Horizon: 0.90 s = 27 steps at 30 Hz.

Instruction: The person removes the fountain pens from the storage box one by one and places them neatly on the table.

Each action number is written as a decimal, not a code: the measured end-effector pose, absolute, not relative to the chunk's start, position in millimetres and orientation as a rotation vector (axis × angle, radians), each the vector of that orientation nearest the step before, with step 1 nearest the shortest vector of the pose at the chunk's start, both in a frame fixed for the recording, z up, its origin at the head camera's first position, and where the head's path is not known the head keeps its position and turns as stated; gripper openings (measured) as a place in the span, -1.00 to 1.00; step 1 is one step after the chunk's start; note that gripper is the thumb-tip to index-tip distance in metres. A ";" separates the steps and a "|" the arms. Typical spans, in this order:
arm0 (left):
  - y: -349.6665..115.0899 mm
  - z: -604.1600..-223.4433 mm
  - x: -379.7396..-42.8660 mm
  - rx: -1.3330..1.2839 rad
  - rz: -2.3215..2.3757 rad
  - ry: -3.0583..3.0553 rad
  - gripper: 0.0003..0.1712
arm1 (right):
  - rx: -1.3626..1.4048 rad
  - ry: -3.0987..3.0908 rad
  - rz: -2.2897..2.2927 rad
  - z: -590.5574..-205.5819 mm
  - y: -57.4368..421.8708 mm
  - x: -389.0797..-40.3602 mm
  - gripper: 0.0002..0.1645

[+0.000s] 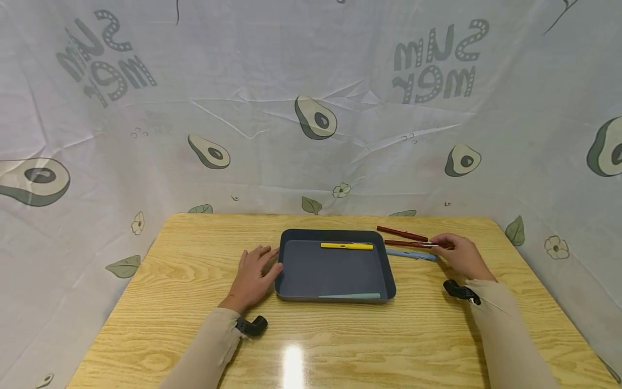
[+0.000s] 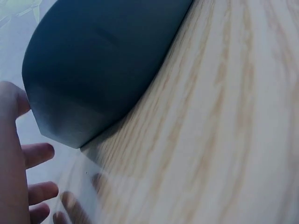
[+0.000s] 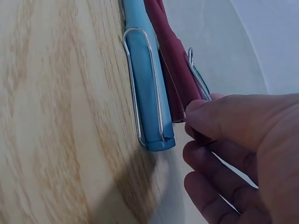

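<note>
At the right of the head view, my right hand [image 1: 459,254] pinches the capped end of a dark red pen [image 1: 405,243] between thumb and fingers. Its metal clip shows by the thumb in the right wrist view. Another dark red pen [image 1: 402,234] lies just behind it, and a blue pen [image 3: 148,88] with a wire clip lies in front. My left hand [image 1: 252,276] rests at the left side of a dark grey tray [image 1: 335,299], thumb against its rim and fingers loosely spread. Inside the tray are a yellow pen [image 1: 346,246] and a pale teal pen [image 1: 359,296], partly hidden by the front wall.
The wooden table [image 1: 389,346] runs back to a pale curtain [image 1: 262,178] printed with avocados, which also hangs along both sides. Each wrist wears a black strap device, the left one [image 1: 252,326] close to the tabletop.
</note>
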<state>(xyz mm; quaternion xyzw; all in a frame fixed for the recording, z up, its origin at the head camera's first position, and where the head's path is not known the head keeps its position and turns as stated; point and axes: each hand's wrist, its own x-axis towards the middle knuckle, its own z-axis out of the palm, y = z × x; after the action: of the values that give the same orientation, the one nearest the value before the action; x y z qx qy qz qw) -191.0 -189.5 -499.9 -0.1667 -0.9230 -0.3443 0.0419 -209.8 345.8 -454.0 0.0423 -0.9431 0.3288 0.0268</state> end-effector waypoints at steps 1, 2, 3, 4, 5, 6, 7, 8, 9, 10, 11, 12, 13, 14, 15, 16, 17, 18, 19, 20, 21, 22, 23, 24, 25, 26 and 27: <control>-189.1 -499.9 -191.1 -0.499 -1.054 -2.817 -0.37 | 0.136 -2.918 1.005 -453.6 344.9 -210.4 -0.70; -188.7 -499.9 -191.2 -0.485 -1.051 -2.809 -0.37 | 0.135 -2.925 1.000 -453.7 344.3 -211.2 -0.71; -188.2 -499.9 -191.3 -0.467 -1.045 -2.801 -0.38 | 0.133 -2.933 0.993 -453.7 343.8 -212.1 -0.72; -187.9 -500.2 -191.6 -0.447 -1.029 -2.791 -0.38 | 0.135 -2.944 0.985 -454.1 343.5 -213.0 -0.72; -187.7 -500.3 -191.6 -0.427 -1.011 -2.786 -0.38 | 0.137 -2.955 0.976 -454.7 343.2 -214.0 -0.73; -187.7 -500.4 -191.6 -0.407 -0.995 -2.781 -0.37 | 0.136 -2.966 0.969 -455.6 342.9 -215.0 -0.74; -187.8 -500.3 -191.5 -0.391 -0.971 -2.779 -0.37 | 0.137 -2.975 0.961 -456.4 342.5 -215.9 -0.75; -187.9 -500.0 -191.5 -0.373 -0.951 -2.779 -0.36 | 0.138 -2.984 0.957 -457.6 342.5 -216.8 -0.76; -188.1 -499.8 -191.5 -0.357 -0.928 -2.781 -0.34 | 0.140 -2.989 0.952 -458.5 342.1 -217.4 -0.77; -188.5 -499.6 -191.3 -0.342 -0.900 -2.789 -0.32 | 0.139 -2.994 0.950 -459.4 342.0 -217.9 -0.77; -189.0 -499.2 -191.3 -0.327 -0.880 -2.802 -0.31 | 0.132 -2.996 0.952 -459.8 341.3 -218.2 -0.78; -189.6 -499.3 -191.5 -0.315 -0.857 -2.813 -0.29 | 0.126 -2.999 0.956 -460.1 340.7 -218.3 -0.78; -190.0 -498.9 -191.8 -0.304 -0.841 -2.825 -0.27 | 0.124 -3.000 0.960 -460.2 340.2 -218.1 -0.77; -190.4 -498.5 -192.2 -0.292 -0.825 -2.837 -0.25 | 0.125 -3.000 0.963 -460.2 339.8 -218.0 -0.77; -190.9 -498.6 -192.6 -0.278 -0.810 -2.847 -0.24 | 0.122 -3.003 0.966 -459.7 339.3 -217.7 -0.77; -191.3 -498.7 -192.8 -0.265 -0.804 -2.853 -0.23 | 0.122 -3.006 0.968 -459.3 339.0 -217.5 -0.77; -191.5 -498.7 -193.1 -0.253 -0.807 -2.856 -0.22 | 0.123 -3.010 0.970 -458.8 338.6 -217.3 -0.76; -191.6 -498.7 -193.1 -0.244 -0.814 -2.855 -0.21 | 0.126 -3.013 0.973 -458.4 338.6 -217.2 -0.76; -191.5 -498.4 -192.8 -0.236 -0.827 -2.853 -0.21 | 0.129 -3.016 0.973 -457.8 338.5 -217.0 -0.75; -191.4 -498.2 -192.4 -0.229 -0.839 -2.852 -0.21 | 0.131 -3.018 0.968 -457.3 339.1 -216.5 -0.74; -191.1 -498.2 -192.0 -0.223 -0.855 -2.850 -0.21 | 0.130 -3.019 0.962 -456.6 339.6 -215.9 -0.71; -191.1 -498.0 -191.5 -0.221 -0.869 -2.850 -0.21 | 0.129 -3.017 0.958 -455.4 339.4 -215.4 -0.69; -191.1 -497.6 -191.2 -0.220 -0.878 -2.851 -0.21 | 0.126 -3.012 0.953 -453.9 339.2 -214.5 -0.66; -191.0 -497.4 -191.0 -0.220 -0.888 -2.851 -0.21 | 0.121 -3.001 0.947 -452.0 338.7 -213.5 -0.64; -191.0 -497.2 -190.8 -0.220 -0.895 -2.851 -0.21 | 0.117 -2.985 0.943 -449.3 337.4 -212.5 -0.62; -191.1 -497.1 -190.7 -0.221 -0.897 -2.851 -0.22 | 0.114 -2.967 0.937 -446.4 335.9 -211.5 -0.60; -191.1 -497.0 -190.7 -0.221 -0.895 -2.850 -0.23 | 0.112 -2.950 0.942 -442.9 333.2 -210.9 -0.59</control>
<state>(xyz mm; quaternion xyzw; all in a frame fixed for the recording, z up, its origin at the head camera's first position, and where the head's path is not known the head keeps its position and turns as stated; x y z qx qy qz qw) -190.7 -191.1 -497.0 -0.0735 -0.9489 -0.2980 0.0728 -210.9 333.2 -442.9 0.0363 -0.9518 0.3038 0.0215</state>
